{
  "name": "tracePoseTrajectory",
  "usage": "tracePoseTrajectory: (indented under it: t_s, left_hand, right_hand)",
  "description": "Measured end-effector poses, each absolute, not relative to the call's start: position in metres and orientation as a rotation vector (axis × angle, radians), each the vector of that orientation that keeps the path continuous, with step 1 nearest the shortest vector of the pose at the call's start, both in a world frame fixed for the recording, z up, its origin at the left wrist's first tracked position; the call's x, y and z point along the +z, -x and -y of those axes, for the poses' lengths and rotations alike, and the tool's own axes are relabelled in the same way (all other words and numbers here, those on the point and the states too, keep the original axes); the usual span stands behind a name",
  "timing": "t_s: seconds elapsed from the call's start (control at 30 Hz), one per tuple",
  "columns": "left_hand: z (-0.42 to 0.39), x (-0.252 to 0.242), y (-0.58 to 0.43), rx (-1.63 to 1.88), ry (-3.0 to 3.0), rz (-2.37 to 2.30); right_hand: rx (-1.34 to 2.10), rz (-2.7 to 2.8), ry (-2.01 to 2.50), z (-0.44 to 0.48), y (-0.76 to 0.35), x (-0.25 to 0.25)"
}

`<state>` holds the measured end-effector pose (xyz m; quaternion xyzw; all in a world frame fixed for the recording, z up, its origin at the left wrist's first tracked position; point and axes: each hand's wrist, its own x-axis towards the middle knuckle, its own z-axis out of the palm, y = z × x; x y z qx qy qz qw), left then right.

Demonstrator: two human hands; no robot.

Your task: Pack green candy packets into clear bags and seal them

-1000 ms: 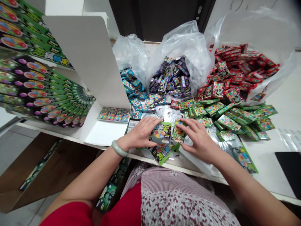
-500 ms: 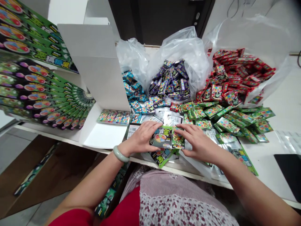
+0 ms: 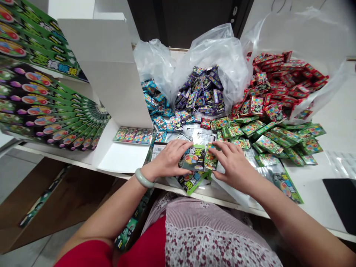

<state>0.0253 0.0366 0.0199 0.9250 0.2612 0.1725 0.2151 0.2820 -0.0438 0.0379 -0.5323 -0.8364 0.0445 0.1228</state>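
My left hand (image 3: 171,158), with a pale green bangle (image 3: 144,178) at the wrist, grips a black-and-green printed candy pouch (image 3: 191,162) between thumb and fingers. At the pouch's right end, my right hand (image 3: 236,167) pinches a small green candy box (image 3: 210,160). The box lies against the pouch's edge; whether part of it is inside, I cannot tell. Beneath both is another printed pouch (image 3: 191,181), tilted, near the table's front edge. Loose green candy boxes (image 3: 269,144) are piled just beyond and right of my right hand.
Clear plastic bags at the back hold blue boxes (image 3: 154,98), purple boxes (image 3: 201,91) and red boxes (image 3: 286,81). An open white carton (image 3: 122,157) with a row of small packs (image 3: 133,135) stands left. Fanned printed cards (image 3: 55,111) fill the far left. A black flat item (image 3: 340,202) lies right.
The view has shifted slightly. Both hands keep their hold on the pouch and the green box, with little visible movement between them.
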Motion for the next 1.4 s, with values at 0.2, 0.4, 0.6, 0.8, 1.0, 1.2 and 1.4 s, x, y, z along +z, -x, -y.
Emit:
tracePoseTrajectory:
  t_s: [0.2,0.4,0.6,0.8,1.0,1.2,1.4]
  left_hand:
    - [-0.039,0.017,-0.021,0.487,-2.491,-0.706]
    - [-0.038,0.014,-0.016,0.457,-2.441,-0.679]
    - [-0.038,0.017,-0.015,0.525,-2.491,-0.707]
    - [-0.032,0.016,-0.020,0.554,-2.552,-0.653]
    - [-0.030,0.013,-0.027,0.598,-2.537,-0.768]
    - [-0.030,0.012,-0.040,0.647,-2.572,-0.841]
    - [-0.030,0.012,-0.039,0.614,-2.661,-0.919]
  right_hand:
    - [0.446,2.396,1.406,0.045,-0.286,0.042]
    - [0.617,2.377,1.330,0.047,-0.292,0.049]
    - [0.387,2.341,1.419,0.054,-0.285,0.051]
    - [0.547,2.449,1.299,0.048,-0.290,0.054]
    - [0.670,2.159,1.349,0.048,-0.285,0.040]
    - [1.160,1.519,1.426,0.046,-0.262,0.015]
    - [1.329,1.081,1.334,0.026,-0.260,0.003]
